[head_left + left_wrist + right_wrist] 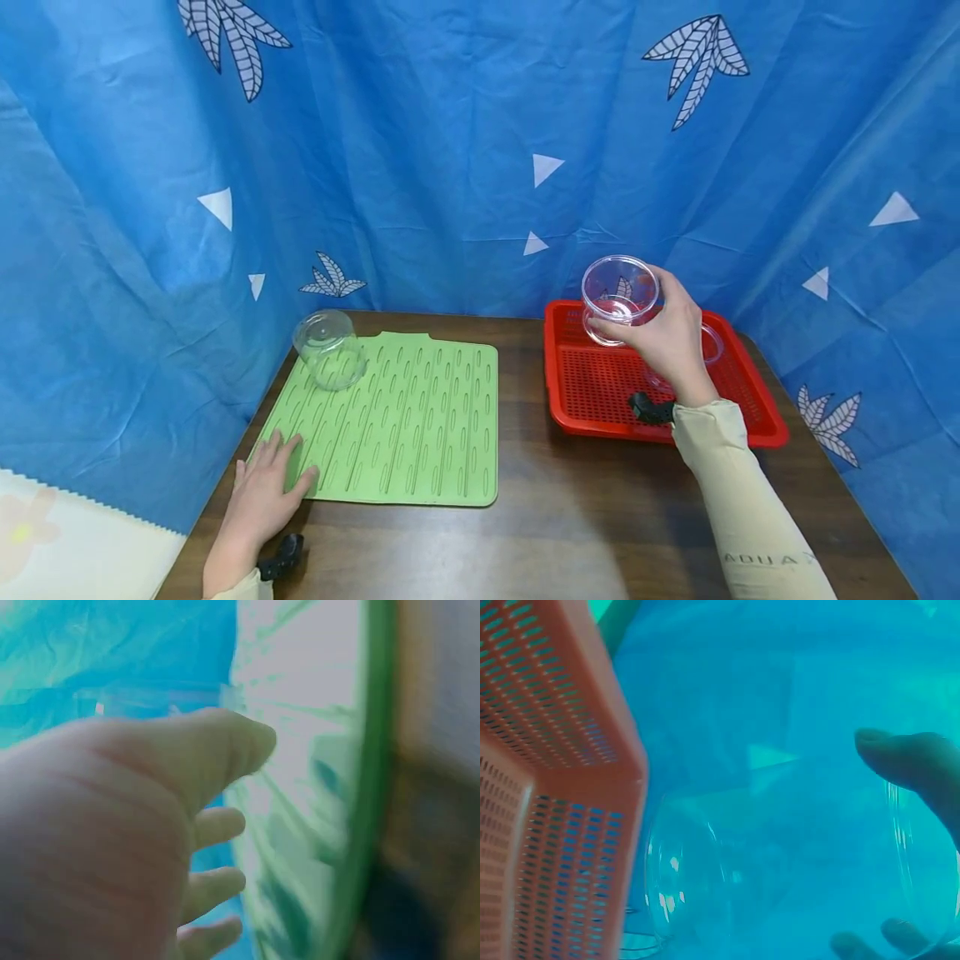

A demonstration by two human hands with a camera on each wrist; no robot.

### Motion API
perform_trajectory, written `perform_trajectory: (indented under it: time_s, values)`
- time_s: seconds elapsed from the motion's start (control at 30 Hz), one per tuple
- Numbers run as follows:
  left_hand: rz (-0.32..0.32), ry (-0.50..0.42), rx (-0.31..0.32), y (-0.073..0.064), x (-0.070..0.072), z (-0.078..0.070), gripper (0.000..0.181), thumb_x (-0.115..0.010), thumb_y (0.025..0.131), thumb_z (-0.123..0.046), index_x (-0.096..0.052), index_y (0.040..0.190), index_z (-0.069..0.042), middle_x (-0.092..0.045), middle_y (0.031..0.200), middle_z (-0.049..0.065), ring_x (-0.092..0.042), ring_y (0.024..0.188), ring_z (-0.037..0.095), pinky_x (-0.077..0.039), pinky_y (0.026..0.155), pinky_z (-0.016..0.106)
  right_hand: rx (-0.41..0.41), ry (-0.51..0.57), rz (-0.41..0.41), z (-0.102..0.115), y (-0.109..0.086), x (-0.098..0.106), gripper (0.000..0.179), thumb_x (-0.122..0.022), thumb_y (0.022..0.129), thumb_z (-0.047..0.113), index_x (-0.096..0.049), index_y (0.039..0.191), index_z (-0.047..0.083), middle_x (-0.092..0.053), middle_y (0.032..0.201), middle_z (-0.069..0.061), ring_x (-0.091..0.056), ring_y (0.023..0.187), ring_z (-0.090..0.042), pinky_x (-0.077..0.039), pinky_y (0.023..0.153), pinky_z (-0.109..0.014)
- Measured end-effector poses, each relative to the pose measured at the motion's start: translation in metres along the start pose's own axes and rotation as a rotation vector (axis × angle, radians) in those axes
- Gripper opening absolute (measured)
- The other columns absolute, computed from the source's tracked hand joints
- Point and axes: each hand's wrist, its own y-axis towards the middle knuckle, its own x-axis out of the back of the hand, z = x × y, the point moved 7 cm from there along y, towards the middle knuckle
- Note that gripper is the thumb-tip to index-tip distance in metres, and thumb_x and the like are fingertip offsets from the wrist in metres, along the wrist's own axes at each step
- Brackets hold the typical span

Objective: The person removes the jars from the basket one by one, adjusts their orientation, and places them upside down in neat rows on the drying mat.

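My right hand [667,329] grips a clear plastic jar [611,302] by its side, thumb in front and fingers behind. The jar is above the red basket [555,392]; its round opening faces up and toward me. In the right wrist view, the jar [705,877] appears see-through, with thumb and fingertips around one end. My left hand [258,492] rests with spread fingers over the near left corner of the green ridged mat [420,425]. A second clear jar [330,350] stands upside down at the mat's back left corner.
Another clear round container [711,343] sits in the right part of the basket, partly hidden by my right hand. A wooden table [517,533] lies under everything. Blue patterned cloth [450,167] hangs behind and on both sides.
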Motion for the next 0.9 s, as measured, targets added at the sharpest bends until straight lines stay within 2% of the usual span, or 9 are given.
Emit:
perform_trajectory:
  time_s: [0.07,0.17,0.27,0.33,0.5,0.67,0.9]
  values:
    - [-0.053,0.015,-0.02,0.001,0.009,-0.007,0.069,-0.071,0.108,-0.035,-0.048,0.155,0.011,-0.027,0.163,0.048,-0.016,0.151,0.072,-0.013,0.115,0.089,0.031,-0.011,-0.013,0.01,-0.001,0.002,0.102,-0.1,0.081,0.033,-0.045,0.164,0.011,-0.055,0.157,-0.017,-0.049,0.141,-0.04,-0.055,0.104,-0.07]
    - [-0.166,0.018,-0.08,0.004,0.025,-0.021,0.065,-0.077,0.103,-0.028,-0.054,0.15,0.011,-0.035,0.159,0.047,-0.024,0.149,0.071,-0.02,0.112,0.089,0.082,-0.021,-0.029,0.025,-0.004,0.005,0.101,-0.101,0.079,0.034,-0.048,0.162,0.013,-0.056,0.154,-0.015,-0.05,0.14,-0.037,-0.055,0.103,-0.069]
    - [-0.27,-0.01,-0.153,0.009,0.042,-0.037,0.063,-0.081,0.099,-0.024,-0.058,0.147,0.009,-0.041,0.158,0.044,-0.032,0.146,0.068,-0.027,0.107,0.089,0.145,-0.02,-0.051,0.039,-0.007,0.009,0.099,-0.102,0.078,0.034,-0.051,0.16,0.015,-0.058,0.15,-0.014,-0.051,0.137,-0.034,-0.056,0.102,-0.069]
    - [-0.31,-0.044,-0.204,0.014,0.052,-0.049,0.062,-0.083,0.098,-0.021,-0.058,0.147,0.008,-0.043,0.158,0.041,-0.036,0.145,0.066,-0.031,0.105,0.087,0.188,-0.021,-0.07,0.047,-0.009,0.011,0.097,-0.103,0.076,0.032,-0.053,0.158,0.016,-0.059,0.147,-0.013,-0.052,0.135,-0.033,-0.055,0.103,-0.068]
    - [-0.357,-0.145,-0.313,0.026,0.074,-0.077,0.066,-0.085,0.096,-0.018,-0.057,0.152,0.003,-0.047,0.16,0.031,-0.042,0.145,0.058,-0.038,0.107,0.079,0.269,-0.022,-0.11,0.068,-0.015,0.015,0.097,-0.104,0.074,0.027,-0.055,0.157,0.015,-0.058,0.145,-0.014,-0.053,0.134,-0.032,-0.056,0.101,-0.069]
    - [-0.384,-0.235,-0.419,0.039,0.09,-0.106,0.07,-0.087,0.095,-0.015,-0.056,0.157,-0.005,-0.051,0.163,0.018,-0.046,0.149,0.047,-0.041,0.11,0.074,0.336,-0.019,-0.141,0.085,-0.023,0.017,0.099,-0.105,0.071,0.024,-0.056,0.156,0.016,-0.057,0.144,-0.016,-0.052,0.136,-0.031,-0.058,0.099,-0.067]
    - [-0.366,-0.302,-0.54,0.053,0.104,-0.151,0.079,-0.088,0.093,-0.014,-0.052,0.163,-0.017,-0.052,0.164,0.006,-0.051,0.148,0.035,-0.045,0.11,0.064,0.435,-0.014,-0.173,0.108,-0.038,0.015,0.102,-0.106,0.069,0.023,-0.056,0.158,0.016,-0.056,0.144,-0.016,-0.051,0.139,-0.029,-0.06,0.098,-0.065]
